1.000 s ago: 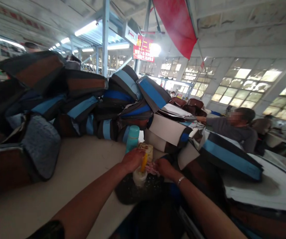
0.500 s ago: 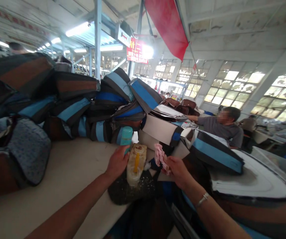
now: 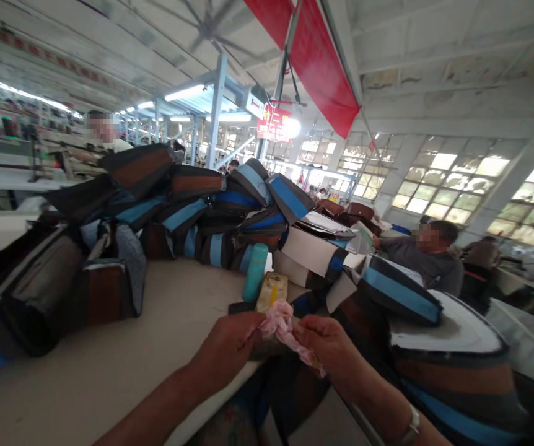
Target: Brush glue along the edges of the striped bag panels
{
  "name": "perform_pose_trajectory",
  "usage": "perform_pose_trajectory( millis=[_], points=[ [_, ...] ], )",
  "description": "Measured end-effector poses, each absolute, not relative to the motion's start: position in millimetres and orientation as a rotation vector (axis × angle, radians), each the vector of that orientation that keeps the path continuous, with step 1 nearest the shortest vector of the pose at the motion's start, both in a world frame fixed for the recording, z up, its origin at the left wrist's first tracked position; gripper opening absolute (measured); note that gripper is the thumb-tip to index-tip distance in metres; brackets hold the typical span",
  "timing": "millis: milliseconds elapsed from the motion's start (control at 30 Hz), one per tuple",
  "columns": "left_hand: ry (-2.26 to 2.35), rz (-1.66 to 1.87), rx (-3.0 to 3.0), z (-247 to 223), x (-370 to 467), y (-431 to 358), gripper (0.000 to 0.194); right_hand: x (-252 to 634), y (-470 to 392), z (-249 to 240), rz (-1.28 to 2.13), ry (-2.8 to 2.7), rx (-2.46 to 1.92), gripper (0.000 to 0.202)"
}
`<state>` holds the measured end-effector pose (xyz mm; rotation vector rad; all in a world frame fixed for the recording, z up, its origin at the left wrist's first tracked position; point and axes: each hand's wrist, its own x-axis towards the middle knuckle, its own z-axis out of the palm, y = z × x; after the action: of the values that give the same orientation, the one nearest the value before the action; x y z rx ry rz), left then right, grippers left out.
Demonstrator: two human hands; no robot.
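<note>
Between my two hands is a crumpled pink cloth point(image 3: 280, 319). My left hand point(image 3: 230, 344) is closed on its left side. My right hand point(image 3: 329, 347), with a bracelet on its wrist, pinches the right side, and a loose end hangs below those fingers. Just beyond the cloth stands a stained, yellowish container point(image 3: 274, 290) with a yellow strip on it; the cloth hides its lower part. A teal bottle point(image 3: 255, 272) stands upright to the container's left, touched by neither hand.
Dark bag-like pieces with blue and brown stripes point(image 3: 197, 214) are heaped along the table's point(image 3: 174, 310) far side. Larger white-topped pieces point(image 3: 443, 322) are stacked at the right. A person in a grey shirt point(image 3: 427, 260) sits behind them; another person point(image 3: 104, 133) is far left.
My left hand has come from beside the teal bottle to the pink cloth and closed on it. My right hand has brought the cloth lower and left. The view has shifted.
</note>
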<state>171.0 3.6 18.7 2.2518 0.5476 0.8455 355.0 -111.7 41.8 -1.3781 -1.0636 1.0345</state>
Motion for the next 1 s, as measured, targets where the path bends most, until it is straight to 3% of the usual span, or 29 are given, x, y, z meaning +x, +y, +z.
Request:
perform_pose_trajectory(
  millis=[267,533,767,900,1000],
  points=[
    [0.652,0.654,2.267,30,88,30,0.025,364,-126,44,1.042,-1.094,-1.495,0.049],
    [0.678,0.428,1.836,-3,79,-5,0.038,347,-126,24,0.776,-0.937,-1.301,0.046],
    [0.596,0.629,1.749,-4,88,-28,0.037,324,-134,37,0.955,-0.869,-1.096,0.041],
    [0.469,0.622,1.34,-2,102,-37,0.072,309,-136,42,1.055,-0.796,-0.998,0.037],
    [0.562,0.684,1.337,0,113,-47,0.068,303,-135,39,1.059,-0.747,-0.969,0.034]
  ],
)
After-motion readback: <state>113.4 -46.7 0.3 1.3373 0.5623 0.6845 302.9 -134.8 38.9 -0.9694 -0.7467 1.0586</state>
